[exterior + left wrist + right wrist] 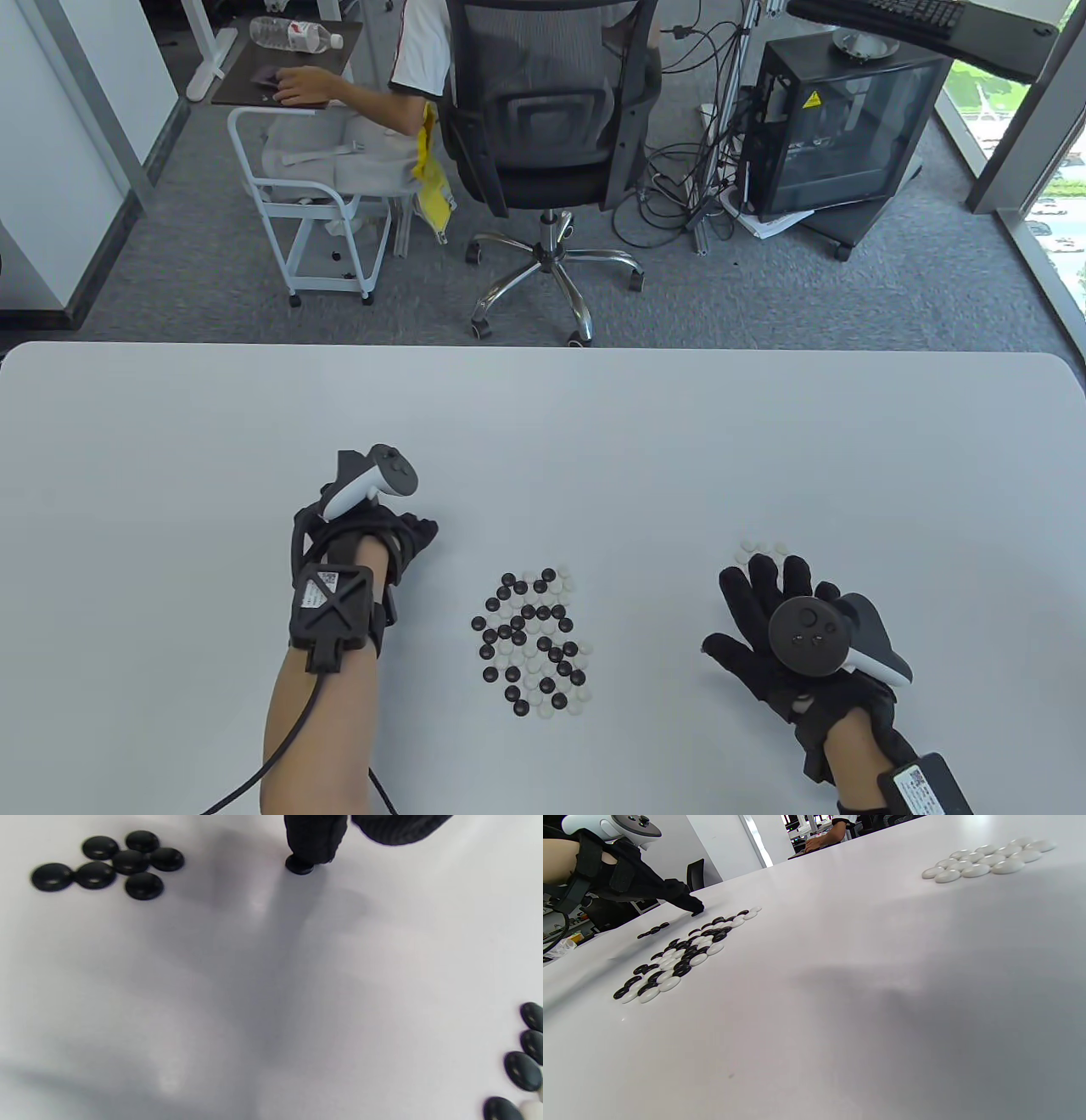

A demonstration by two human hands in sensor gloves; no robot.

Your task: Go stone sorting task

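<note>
Stones (532,643) mostly lie unsorted at centre. At three o'clock the right hand (776,624) hovers spread, empty, by the white pile (761,549). At nine the left hand's (373,535) fingertip (312,840) presses a black stone (299,864) beyond the black cluster (114,863); whether it pinches, I cannot tell.

Bright, even daylight; soft shadows and some close-range blur.

Daylight enters from the window (1052,195) at 2 o'clock in the table view, whose edges bow outward. The surface (543,441) shows pale glare. In the left wrist view a soft grey shadow (271,976) spreads centrally; stones at 4 o'clock blur.
</note>
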